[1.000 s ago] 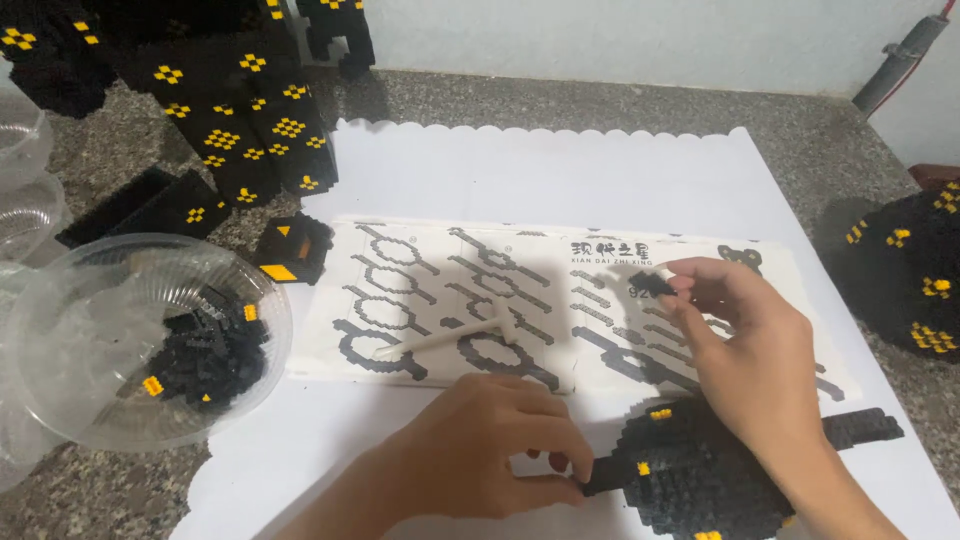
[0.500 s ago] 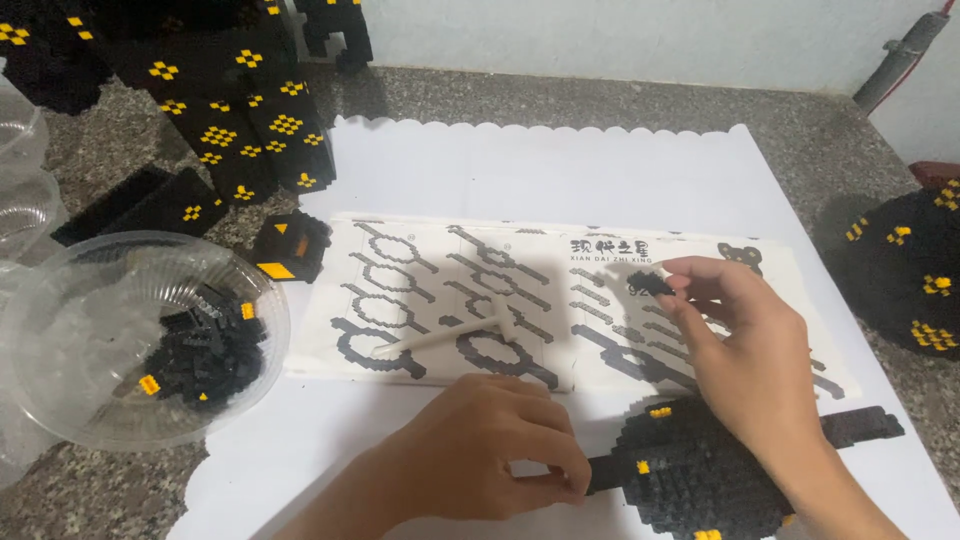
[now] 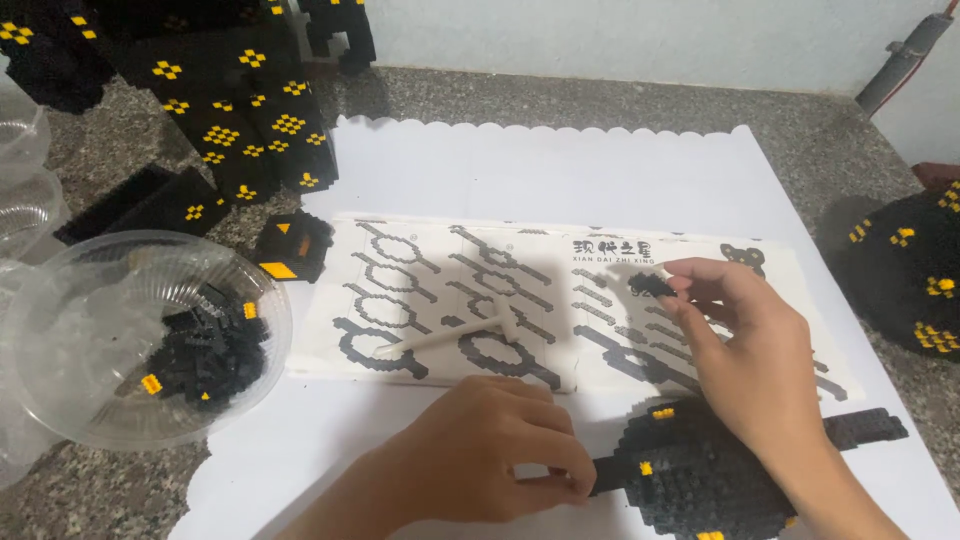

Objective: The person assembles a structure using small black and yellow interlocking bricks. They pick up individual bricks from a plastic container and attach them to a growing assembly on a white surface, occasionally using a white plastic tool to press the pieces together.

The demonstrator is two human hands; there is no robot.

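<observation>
Nearest of all, a rounded black block model [image 3: 700, 480] with a few yellow studs is being steadied on the white paper sheet [image 3: 560, 170]. It is being gripped at its thin left-hand arm by the left hand [image 3: 490, 450], whose fingers are curled and pinched around that end. Just beyond it, a small cluster of black blocks [image 3: 650, 286] is being held up between the thumb and fingertips of the right hand [image 3: 745, 350], above the instruction sheet [image 3: 450, 290]. By the look of things, a small sub-part is being readied while the main model is being kept in place; a fitting move would call for the cluster to be lined up stud to stud and pressed down squarely, with the model being braced so that the thin arm is not snapped off.

Further out, the instruction sheet is being kept flat across the paper: a long pale rectangle printed with grey and black chain-like diagrams, a line of dark characters near its top and a small dark bear-shaped mark at the right. A pale stick-like tool [image 3: 450, 335] is lying on it. To the left, loose black and yellow blocks are being stored in a clear plastic bowl [image 3: 120, 340]. Farthest back, tall black assemblies [image 3: 230, 100] with yellow diamond patterns are being kept on the speckled stone counter [image 3: 800, 130].
</observation>
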